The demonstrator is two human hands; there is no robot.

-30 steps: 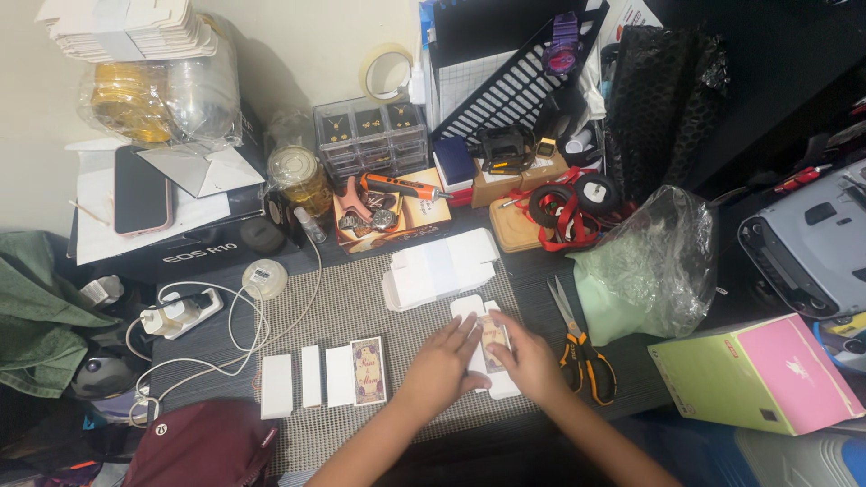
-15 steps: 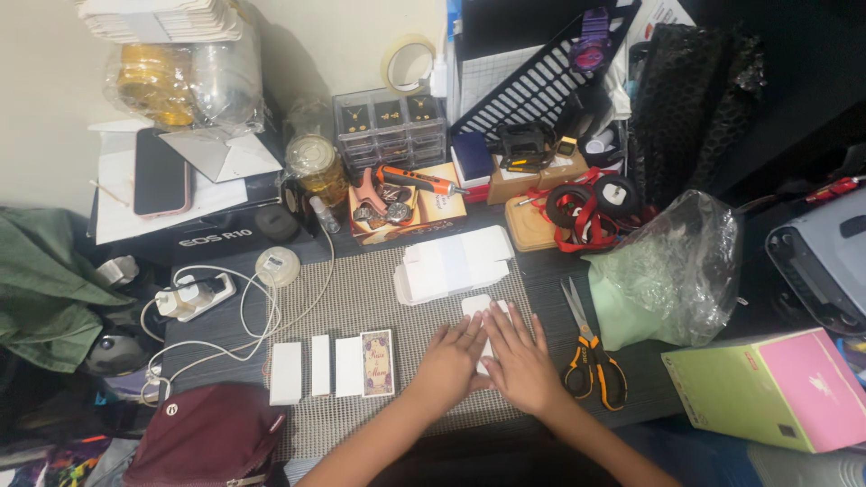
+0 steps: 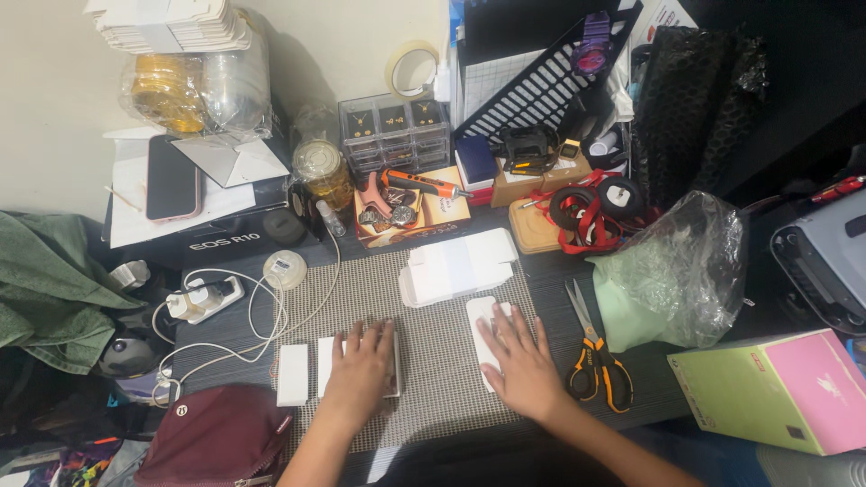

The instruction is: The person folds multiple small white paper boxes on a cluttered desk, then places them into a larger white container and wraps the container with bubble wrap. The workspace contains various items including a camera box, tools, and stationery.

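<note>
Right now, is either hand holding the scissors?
No, the scissors lie untouched on the desk beside the right hand, which presses flat on white card.

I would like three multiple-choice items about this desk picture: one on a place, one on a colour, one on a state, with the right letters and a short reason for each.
1. Where do the scissors lie?
A. Right of the right hand, on the dark desk
B. Inside the clear bag
C. On top of the phone

2. What colour is the top face of the box at the lower right?
A. Blue
B. Pink
C. Black

3. How does the left hand rest?
A. Closed in a fist, lifted
B. Pinching a cable
C. Flat, fingers spread, palm down over the small cards on the mat

Answers: 1 A, the orange-handled scissors lie beside the right hand, next to the mat. 2 B, the wide face is pink, with a green side. 3 C, the palm covers the cards, fingers stretched out.
</note>
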